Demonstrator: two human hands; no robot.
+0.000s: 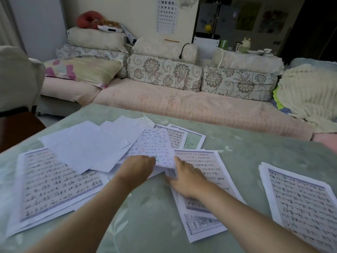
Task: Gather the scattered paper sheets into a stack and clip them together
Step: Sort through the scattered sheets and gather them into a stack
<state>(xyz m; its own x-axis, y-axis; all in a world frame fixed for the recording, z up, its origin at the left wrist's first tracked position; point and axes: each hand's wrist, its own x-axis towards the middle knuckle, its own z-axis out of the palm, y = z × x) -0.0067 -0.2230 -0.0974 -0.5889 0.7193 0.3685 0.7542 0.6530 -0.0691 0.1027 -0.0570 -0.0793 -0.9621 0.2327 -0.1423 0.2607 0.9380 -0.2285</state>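
Lower left of frame: a large printed sheet (54, 189) lies flat on the green table (255, 152), its upper corner under a fan of blank sheets (85, 143).

Centre: left hand (136, 168), fingers curled, grips the near edge of the handwritten bundle (155, 148). The bundle's long axis runs up the frame, away from the person.

Just right: right hand (186, 179), fingers tucked round the bundle's near right corner, wrist over more printed sheets (204, 161).

Far right: a separate pile (300, 207), well apart and nearer the right hand, so probably that hand's to fetch. No clip in view.
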